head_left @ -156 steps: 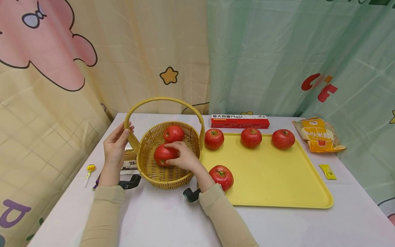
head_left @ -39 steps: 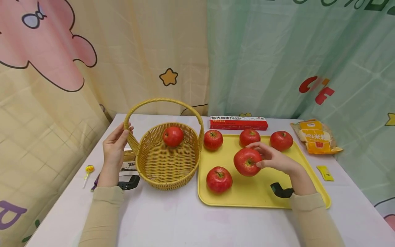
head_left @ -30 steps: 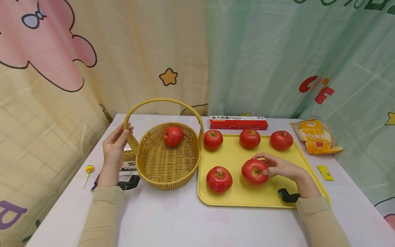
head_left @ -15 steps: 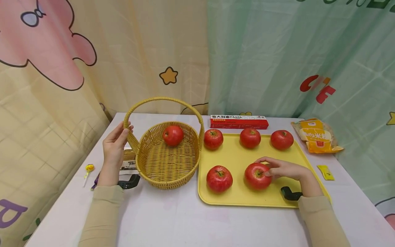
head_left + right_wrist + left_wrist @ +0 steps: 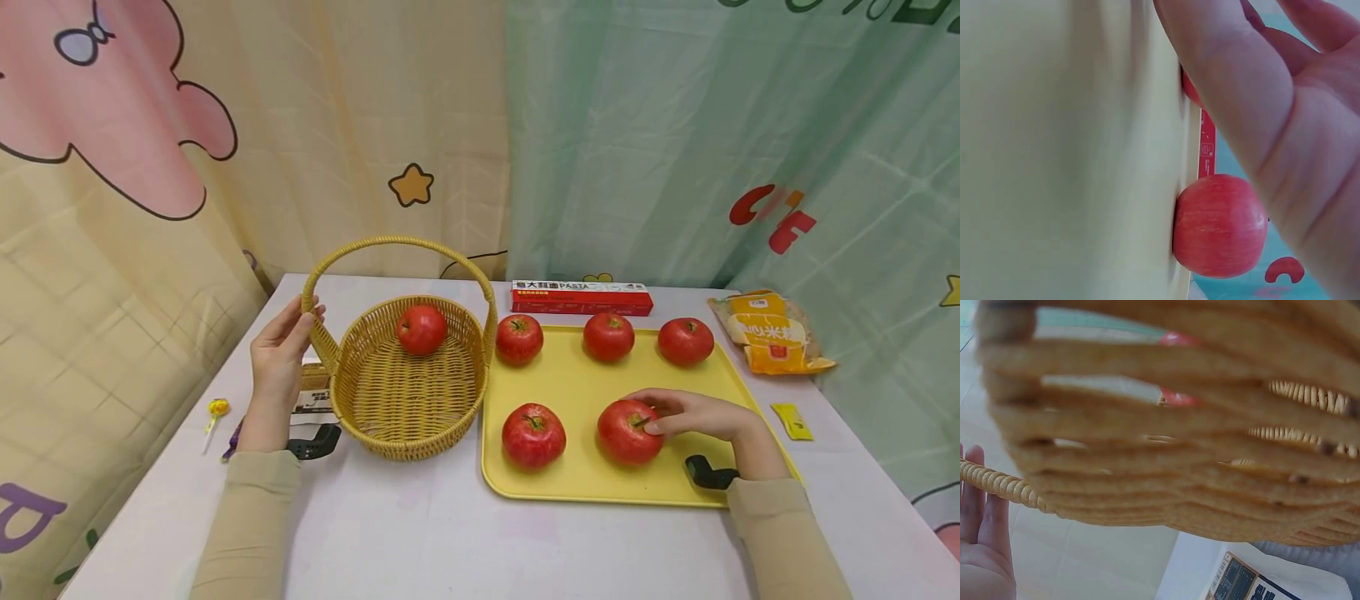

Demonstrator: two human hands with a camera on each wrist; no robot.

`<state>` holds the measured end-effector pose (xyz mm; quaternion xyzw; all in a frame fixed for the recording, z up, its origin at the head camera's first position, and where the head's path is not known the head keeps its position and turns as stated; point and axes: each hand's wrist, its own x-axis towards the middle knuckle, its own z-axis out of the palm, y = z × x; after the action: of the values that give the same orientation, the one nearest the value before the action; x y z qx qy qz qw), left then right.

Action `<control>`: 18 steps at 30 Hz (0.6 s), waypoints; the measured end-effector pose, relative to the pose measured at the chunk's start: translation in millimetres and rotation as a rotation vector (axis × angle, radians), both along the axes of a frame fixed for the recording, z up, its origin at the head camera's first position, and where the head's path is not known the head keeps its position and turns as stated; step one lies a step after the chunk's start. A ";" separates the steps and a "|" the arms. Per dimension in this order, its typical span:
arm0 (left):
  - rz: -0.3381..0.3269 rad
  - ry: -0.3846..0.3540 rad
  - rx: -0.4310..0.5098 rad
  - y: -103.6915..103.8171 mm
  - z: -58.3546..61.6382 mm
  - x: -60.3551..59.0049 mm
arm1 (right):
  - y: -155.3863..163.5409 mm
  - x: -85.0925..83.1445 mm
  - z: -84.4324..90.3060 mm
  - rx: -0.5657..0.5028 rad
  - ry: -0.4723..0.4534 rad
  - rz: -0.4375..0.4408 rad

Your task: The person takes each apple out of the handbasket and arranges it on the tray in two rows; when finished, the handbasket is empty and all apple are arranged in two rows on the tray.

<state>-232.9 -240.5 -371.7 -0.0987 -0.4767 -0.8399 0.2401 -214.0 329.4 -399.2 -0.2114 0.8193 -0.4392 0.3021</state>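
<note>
In the head view, the right hand (image 5: 693,414) rests on a yellow tray (image 5: 585,383), its fingers curved loosely over the top and side of a red apple (image 5: 628,432) that sits on the tray's near half; whether they grip it or merely touch it is hard to tell. Another apple (image 5: 533,434) lies just beside it to the left, and three more apples line the tray's far edge. The left hand (image 5: 280,358) is held upright with nearly straight fingers against the base of the handle of a wicker basket (image 5: 408,379), which stands on the white table (image 5: 420,533) to the left of the tray and holds one apple (image 5: 421,328) near its far wall. A red pasta box (image 5: 581,297) lies behind the tray, a yellow packet (image 5: 772,330) to its right. In the left wrist view, the blurred basket weave (image 5: 1179,431) fills the frame, and the straight fingers (image 5: 979,506) lie along the handle cord. In the right wrist view, the palm (image 5: 1285,125) spreads wide open above the tray surface (image 5: 1066,150), with a far-row apple (image 5: 1219,226) at the tray's edge.
</note>
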 end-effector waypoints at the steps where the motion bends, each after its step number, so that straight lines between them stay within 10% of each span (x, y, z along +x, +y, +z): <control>1: 0.001 0.003 0.001 -0.3 -0.1 0.1 | -0.6 -0.4 0.2 -0.016 -0.006 0.012; 8: 0.004 0.013 -0.001 -2.1 -0.4 0.8 | -5.3 1.3 8.1 -0.012 0.037 0.033; 18: 0.006 -0.004 -0.013 -0.6 -0.5 0.5 | -23.5 26.3 54.4 -0.019 0.399 -0.101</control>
<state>-232.4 -241.1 -372.3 -0.0974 -0.4830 -0.8361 0.2410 -187.7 305.9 -344.8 -0.2556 0.8682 -0.4109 0.1095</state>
